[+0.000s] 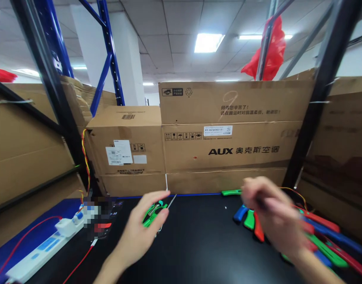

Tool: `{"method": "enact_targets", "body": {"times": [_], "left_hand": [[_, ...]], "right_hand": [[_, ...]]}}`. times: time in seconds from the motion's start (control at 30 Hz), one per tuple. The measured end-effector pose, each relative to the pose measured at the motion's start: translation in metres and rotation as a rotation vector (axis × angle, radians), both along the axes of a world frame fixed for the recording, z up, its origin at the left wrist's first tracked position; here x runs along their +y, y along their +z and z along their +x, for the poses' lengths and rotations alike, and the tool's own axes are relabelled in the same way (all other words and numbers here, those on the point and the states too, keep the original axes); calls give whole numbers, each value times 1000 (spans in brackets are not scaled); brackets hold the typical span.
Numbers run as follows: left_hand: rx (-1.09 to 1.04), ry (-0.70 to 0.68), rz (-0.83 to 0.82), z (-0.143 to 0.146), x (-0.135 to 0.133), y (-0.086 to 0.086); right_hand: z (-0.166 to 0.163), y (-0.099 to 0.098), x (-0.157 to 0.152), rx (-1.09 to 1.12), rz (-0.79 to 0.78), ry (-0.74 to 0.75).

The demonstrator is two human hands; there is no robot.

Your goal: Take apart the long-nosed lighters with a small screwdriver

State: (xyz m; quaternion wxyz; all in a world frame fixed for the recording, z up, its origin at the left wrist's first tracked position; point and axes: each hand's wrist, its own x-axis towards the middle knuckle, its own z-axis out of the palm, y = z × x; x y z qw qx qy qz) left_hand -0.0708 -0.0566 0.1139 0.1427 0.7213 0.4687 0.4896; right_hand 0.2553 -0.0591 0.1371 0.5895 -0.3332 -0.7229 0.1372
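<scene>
My left hand [136,228] reaches over the black table with thumb and index finger apart. Between and beyond them show green plastic pieces [151,215] with small metal parts, lying on the table; their exact kind is partly hidden. A thin pale strip [171,201] sticks out beside them. Blurred by motion, my right hand [271,215] is raised at the right with its fingers curled in; whether something small is inside is hidden. Below and beside it lie several utility-knife-like handles in red, blue and green [329,250]. Behind it sits another green handle [231,192].
A white power strip [47,248] with a red cable and a phone [112,215] are at the left. Large cardboard boxes [192,157] wall off the back, with cardboard on both sides. Black rack posts [317,94] frame the table [195,252].
</scene>
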Motion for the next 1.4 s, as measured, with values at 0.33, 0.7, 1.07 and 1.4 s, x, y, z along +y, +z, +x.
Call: {"method": "enact_targets", "body": {"times": [0.33, 0.7, 1.07, 1.4], "left_hand": [[411, -202, -220, 37, 92, -138], [491, -177, -221, 37, 91, -148], [472, -152, -149, 36, 91, -160], [531, -161, -128, 32, 90, -159]], "right_hand": [[-5, -128, 107, -927, -466, -560], [36, -129, 110, -1033, -809, -926], [25, -135, 96, -925, -897, -740], [81, -99, 86, 175, -1097, -48]]}}
